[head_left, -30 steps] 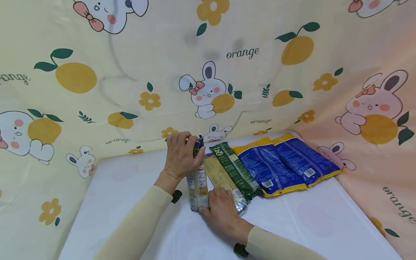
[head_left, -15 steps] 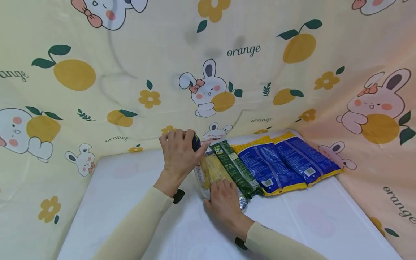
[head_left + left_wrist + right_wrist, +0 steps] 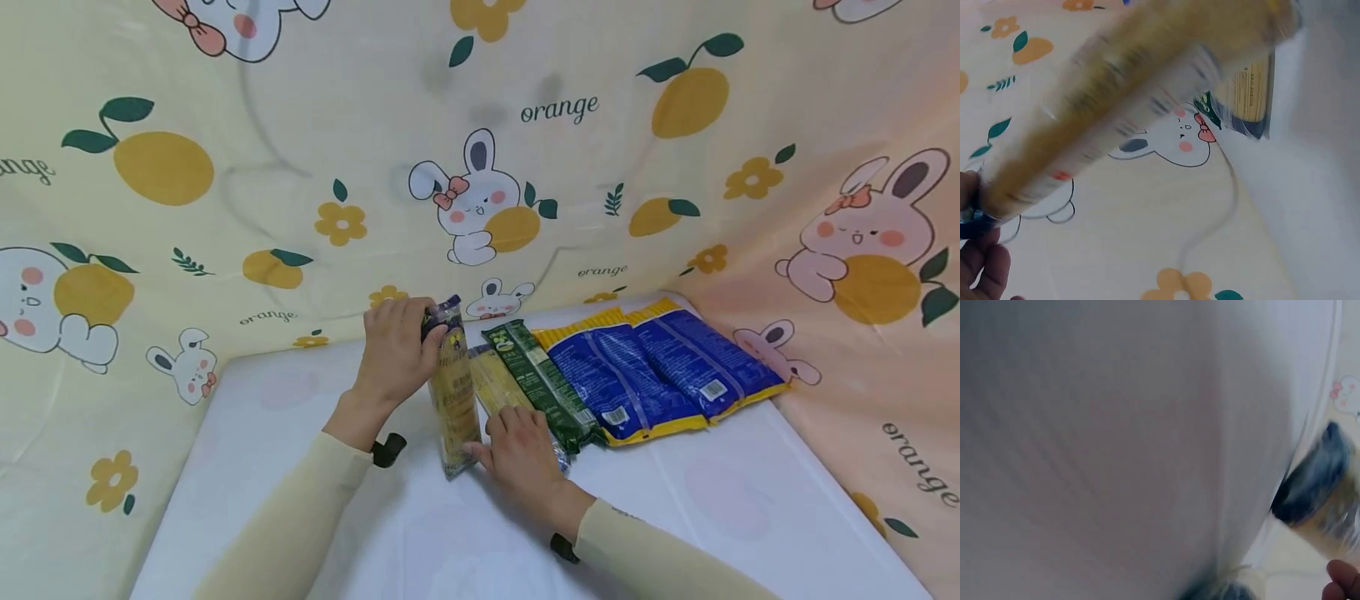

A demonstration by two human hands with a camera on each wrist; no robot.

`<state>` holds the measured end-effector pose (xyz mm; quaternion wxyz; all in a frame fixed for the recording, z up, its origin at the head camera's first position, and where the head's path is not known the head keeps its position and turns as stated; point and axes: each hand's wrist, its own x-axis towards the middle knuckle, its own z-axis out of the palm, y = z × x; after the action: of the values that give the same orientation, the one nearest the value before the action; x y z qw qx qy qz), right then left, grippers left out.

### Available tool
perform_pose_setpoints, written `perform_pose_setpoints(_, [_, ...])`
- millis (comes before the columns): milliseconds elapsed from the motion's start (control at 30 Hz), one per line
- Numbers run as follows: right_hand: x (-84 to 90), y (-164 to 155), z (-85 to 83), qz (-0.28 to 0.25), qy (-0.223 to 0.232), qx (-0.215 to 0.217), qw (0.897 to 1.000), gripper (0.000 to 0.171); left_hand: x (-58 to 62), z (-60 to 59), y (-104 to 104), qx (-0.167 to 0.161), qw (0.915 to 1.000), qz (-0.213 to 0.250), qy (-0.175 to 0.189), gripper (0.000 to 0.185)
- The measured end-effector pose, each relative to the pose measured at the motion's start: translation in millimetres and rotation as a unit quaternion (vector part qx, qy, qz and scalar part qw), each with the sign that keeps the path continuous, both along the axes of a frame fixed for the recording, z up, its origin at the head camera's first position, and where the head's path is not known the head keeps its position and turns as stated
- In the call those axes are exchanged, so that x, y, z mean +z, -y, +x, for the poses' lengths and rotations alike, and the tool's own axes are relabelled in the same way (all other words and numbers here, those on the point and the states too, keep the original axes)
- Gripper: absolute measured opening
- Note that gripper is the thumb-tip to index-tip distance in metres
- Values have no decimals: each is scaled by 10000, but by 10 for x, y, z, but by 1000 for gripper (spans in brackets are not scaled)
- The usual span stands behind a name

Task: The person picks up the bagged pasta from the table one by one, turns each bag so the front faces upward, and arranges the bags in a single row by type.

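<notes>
My left hand (image 3: 393,343) grips the dark far end of a clear packet of yellow noodles (image 3: 452,393), which stands on its long edge on the white table (image 3: 300,433). In the left wrist view that noodle packet (image 3: 1129,106) runs blurred across the frame from my fingers (image 3: 979,265). My right hand (image 3: 517,454) rests flat on a second yellow noodle packet (image 3: 495,385) lying beside it, thumb against the first packet's near end. The right wrist view is blurred: a dark packet end (image 3: 1313,481) and a fingertip (image 3: 1342,575) show.
A green noodle packet (image 3: 543,383) and two blue and yellow packets (image 3: 652,367) lie in a row to the right. A cloth printed with rabbits and oranges (image 3: 525,167) hangs behind and to the right of the table. Another packet end (image 3: 1250,94) lies near that cloth.
The held packet leaned right over the second packet half a second ago; it now stands on its edge further left. My right hand slid slightly up the lying packet.
</notes>
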<state>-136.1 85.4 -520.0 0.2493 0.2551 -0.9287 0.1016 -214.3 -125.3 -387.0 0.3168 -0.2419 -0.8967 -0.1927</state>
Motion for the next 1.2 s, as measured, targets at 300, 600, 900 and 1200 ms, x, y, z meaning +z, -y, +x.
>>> perform_pose_setpoints(300, [24, 141, -118, 45, 1097, -146, 9938, 62, 53, 29, 39, 369, 9978, 123, 534, 40])
perform_pose_setpoints(600, [28, 288, -116, 138, 892, -531, 9945, 65, -59, -77, 7, 1265, 9882, -858, -75, 62])
perform_pose_setpoints(900, [83, 340, -14, 542, 310, -650, 9959, 65, -132, -170, 82, 1447, 9817, -1234, -80, 62])
perform_pose_setpoints(1200, [108, 564, 240, 277, 1478, -569, 9870, 61, -300, -181, 261, 1356, 9765, -1599, 494, 61])
